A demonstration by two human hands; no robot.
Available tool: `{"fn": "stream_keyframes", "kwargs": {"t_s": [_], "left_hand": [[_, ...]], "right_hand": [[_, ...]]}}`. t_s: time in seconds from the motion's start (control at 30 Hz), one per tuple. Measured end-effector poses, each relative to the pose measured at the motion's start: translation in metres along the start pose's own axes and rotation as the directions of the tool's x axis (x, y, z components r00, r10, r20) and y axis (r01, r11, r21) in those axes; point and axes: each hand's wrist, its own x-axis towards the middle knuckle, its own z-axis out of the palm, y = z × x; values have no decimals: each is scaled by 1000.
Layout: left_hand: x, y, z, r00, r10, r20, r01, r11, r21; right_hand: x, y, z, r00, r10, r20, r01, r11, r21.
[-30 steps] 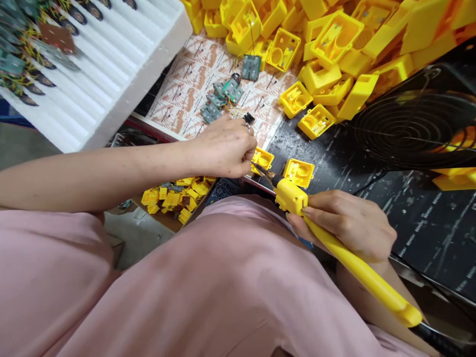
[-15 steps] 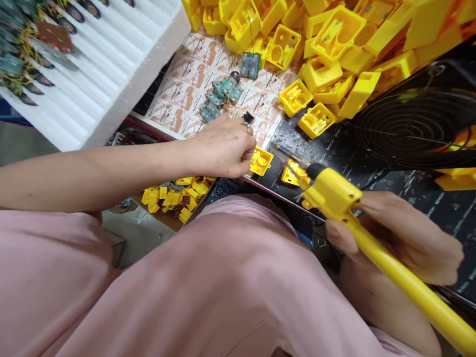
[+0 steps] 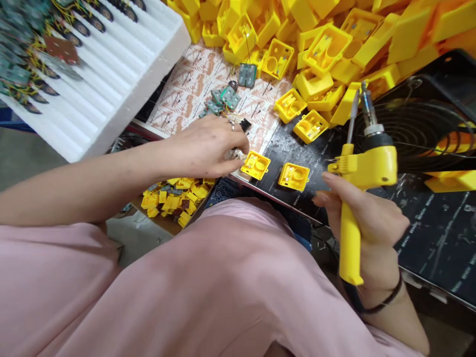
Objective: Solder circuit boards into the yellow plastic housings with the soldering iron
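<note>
My right hand point(image 3: 368, 218) is wrapped around the grip of a yellow soldering gun point(image 3: 368, 166). Its metal tip and a thin tube beside it point up and away, over the black bench top. At the bench's front edge, my left hand point(image 3: 210, 144) has its fingers curled down around a small whitish thing point(image 3: 237, 154), mostly hidden and too unclear to name. Just right of those fingertips lies an open yellow case point(image 3: 255, 165) with metal contacts inside. A second open yellow case point(image 3: 294, 176) sits between my two hands. Green circuit boards point(image 3: 230, 98) with wires lie beyond my left hand.
Yellow cases point(image 3: 327, 49) are heaped at the back. A black fan point(image 3: 401, 119) stands at the right. On the left, a white foam tray point(image 3: 134, 64) carries boards and round speakers point(image 3: 96, 25). Below the bench edge is a box of yellow pieces point(image 3: 174, 201).
The soldering gun has swung from pointing left over the near cases to pointing upward, farther right. My left hand has shifted slightly left, uncovering more of the nearby case and a whitish thing.
</note>
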Motion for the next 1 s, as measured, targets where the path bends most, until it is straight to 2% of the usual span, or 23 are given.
{"fn": "stream_keyframes", "kwargs": {"t_s": [0.07,0.17,0.23,0.3,0.33,0.4,0.47,0.53,0.6,0.7,0.8,1.0], "left_hand": [[-7,-8,7,991,65,-113,-73,995,-62],[-10,-8,36,940,211,-269,-240,967,-80],[-8,0,59,916,264,-301,-292,955,-48],[-7,8,72,906,274,-323,-295,955,-17],[-7,10,73,898,273,-346,-295,955,-12],[-11,6,64,887,219,-407,-259,965,-45],[-18,-9,44,897,57,-439,-120,986,-117],[-22,-30,24,912,-100,-397,48,989,-140],[-22,-48,11,948,-114,-297,105,993,-44],[-14,-58,9,994,-2,-111,26,978,209],[-6,-53,16,999,47,21,-51,934,353],[-11,-52,11,992,124,-23,-113,951,287]], "right_hand": [[6,4,2,996,-84,-14,84,996,-20],[16,10,9,979,-204,17,203,978,53],[20,13,17,967,-252,44,245,962,124],[22,13,24,968,-247,46,238,960,150],[23,11,26,976,-216,35,209,968,136],[26,7,27,990,-140,-16,141,984,105],[32,0,29,994,-90,-66,97,989,109],[41,-7,34,992,-93,-87,104,986,128],[51,-14,43,990,-114,-88,124,984,125],[64,-19,59,987,-155,-27,157,985,78],[69,-20,66,976,-206,68,204,978,40],[70,-20,63,974,-221,56,219,975,42]]}}
